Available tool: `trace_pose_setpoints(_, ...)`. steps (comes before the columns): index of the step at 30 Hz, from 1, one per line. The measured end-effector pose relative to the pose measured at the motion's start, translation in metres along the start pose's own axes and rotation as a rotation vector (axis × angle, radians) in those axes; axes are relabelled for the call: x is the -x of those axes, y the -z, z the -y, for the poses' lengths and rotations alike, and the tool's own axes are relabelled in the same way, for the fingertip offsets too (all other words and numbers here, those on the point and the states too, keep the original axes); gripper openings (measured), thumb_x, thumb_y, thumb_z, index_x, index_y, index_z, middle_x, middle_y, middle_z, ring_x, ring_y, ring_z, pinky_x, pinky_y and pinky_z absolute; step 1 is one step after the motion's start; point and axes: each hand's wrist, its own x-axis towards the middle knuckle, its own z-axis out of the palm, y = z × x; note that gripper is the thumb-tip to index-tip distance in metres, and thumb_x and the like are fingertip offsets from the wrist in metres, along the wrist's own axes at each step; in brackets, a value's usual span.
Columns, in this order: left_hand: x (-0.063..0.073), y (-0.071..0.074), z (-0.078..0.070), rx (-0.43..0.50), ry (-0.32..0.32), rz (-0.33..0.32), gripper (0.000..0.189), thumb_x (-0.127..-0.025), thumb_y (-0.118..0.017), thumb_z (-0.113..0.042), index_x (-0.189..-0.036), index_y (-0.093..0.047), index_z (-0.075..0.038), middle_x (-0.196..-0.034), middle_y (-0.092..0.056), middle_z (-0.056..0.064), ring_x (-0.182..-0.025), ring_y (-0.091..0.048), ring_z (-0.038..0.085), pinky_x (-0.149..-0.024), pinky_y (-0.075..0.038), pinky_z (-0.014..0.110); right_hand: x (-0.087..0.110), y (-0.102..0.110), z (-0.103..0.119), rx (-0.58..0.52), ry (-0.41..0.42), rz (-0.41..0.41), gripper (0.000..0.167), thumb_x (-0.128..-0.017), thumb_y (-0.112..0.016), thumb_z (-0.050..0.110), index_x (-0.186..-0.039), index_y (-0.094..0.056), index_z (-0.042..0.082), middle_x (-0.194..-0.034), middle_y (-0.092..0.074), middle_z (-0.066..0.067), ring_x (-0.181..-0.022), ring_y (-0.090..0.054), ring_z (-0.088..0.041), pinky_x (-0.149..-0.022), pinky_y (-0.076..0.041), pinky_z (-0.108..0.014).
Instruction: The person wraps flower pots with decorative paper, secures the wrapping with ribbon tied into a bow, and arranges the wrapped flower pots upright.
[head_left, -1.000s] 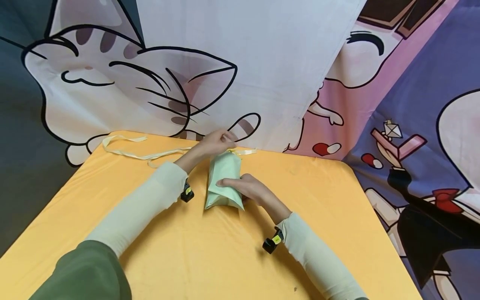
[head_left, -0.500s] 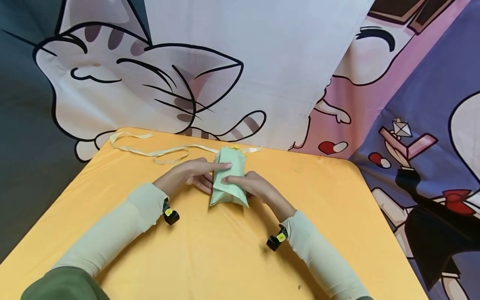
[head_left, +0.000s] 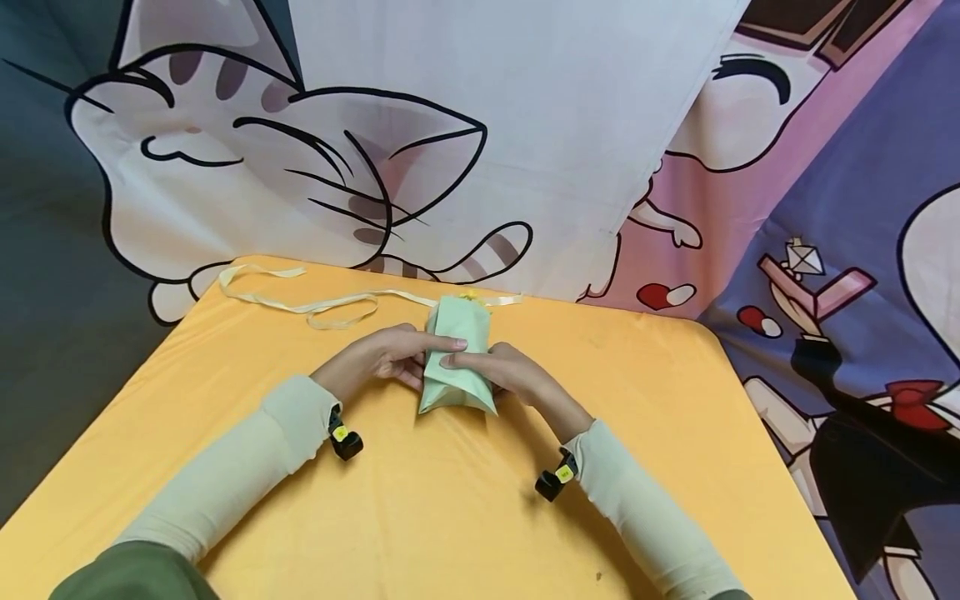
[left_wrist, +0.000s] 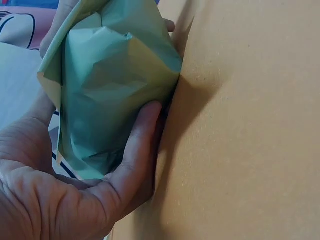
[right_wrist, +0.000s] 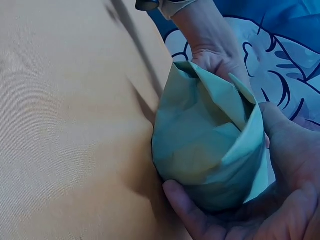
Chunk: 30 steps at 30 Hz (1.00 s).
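Observation:
A pale green paper-wrapped bundle (head_left: 456, 387) lies on the yellow cloth with its folded, crumpled end toward me. My left hand (head_left: 381, 354) grips it from the left, thumb across the top and fingers along the side. From the right, my right hand (head_left: 517, 371) holds it the same way, its thumb close to the left one. Something small and yellow (head_left: 471, 296) shows at the far end, too small to identify. In the left wrist view the creased paper (left_wrist: 110, 75) fills the grasp; in the right wrist view the open fold (right_wrist: 220, 107) shows. What the paper encloses is hidden.
A long cream ribbon (head_left: 258, 298) trails in loops along the table's back left, and a short ribbon end (head_left: 504, 299) sticks out right of the bundle. The yellow-covered table (head_left: 450, 517) meets a cartoon-printed curtain (head_left: 562, 125) at the back.
My left hand has left the yellow thing and ribbon at the far end and come down to the bundle's left side, then slid slightly nearer. The right hand keeps its hold.

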Motion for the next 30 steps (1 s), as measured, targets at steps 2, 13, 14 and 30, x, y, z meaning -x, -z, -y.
trace_pose_setpoints(2, 0.000, -0.001, 0.000, -0.006, -0.006, -0.009, 0.059, -0.100, -0.083, -0.051, -0.120, -0.072, 0.003, -0.096, -0.083, 0.009, -0.081, -0.080, 0.019, -0.081, -0.072, 0.038, 0.001, 0.007, 0.000, 0.036, -0.004, 0.038, 0.055, -0.093, -0.078, 0.072, -0.087, -0.079, 0.017, -0.079, -0.074, 0.002, -0.074, -0.071, -0.013, -0.070, -0.062, -0.031)
trace_pose_setpoints(13, -0.001, -0.006, 0.001, 0.002, -0.011, -0.037, 0.063, -0.098, -0.085, -0.054, -0.124, -0.070, 0.002, -0.104, -0.082, 0.011, -0.089, -0.080, 0.022, -0.084, -0.071, 0.040, -0.036, 0.090, -0.015, 0.314, 0.192, -0.065, 0.054, -0.114, -0.069, 0.030, -0.156, -0.060, -0.004, -0.140, -0.075, -0.027, -0.123, -0.076, -0.041, -0.104, -0.065, -0.052)
trace_pose_setpoints(14, -0.001, -0.006, 0.002, 0.002, -0.010, -0.038, 0.063, -0.098, -0.085, -0.053, -0.124, -0.071, 0.002, -0.104, -0.082, 0.011, -0.089, -0.080, 0.023, -0.084, -0.071, 0.040, -0.045, 0.092, -0.020, 0.369, 0.235, -0.118, 0.052, -0.114, -0.067, 0.024, -0.157, -0.059, -0.004, -0.148, -0.070, -0.029, -0.128, -0.073, -0.044, -0.106, -0.064, -0.054)
trace_pose_setpoints(30, 0.004, -0.006, 0.007, -0.002, -0.021, -0.027, 0.062, -0.101, -0.082, -0.056, -0.123, -0.075, 0.001, -0.108, -0.084, 0.013, -0.089, -0.080, 0.021, -0.086, -0.071, 0.040, -0.081, 0.078, -0.035, 0.707, 0.371, -0.113, 0.039, -0.119, -0.046, 0.012, -0.141, -0.069, -0.010, -0.165, -0.054, -0.029, -0.156, -0.051, -0.047, -0.135, -0.035, -0.064)
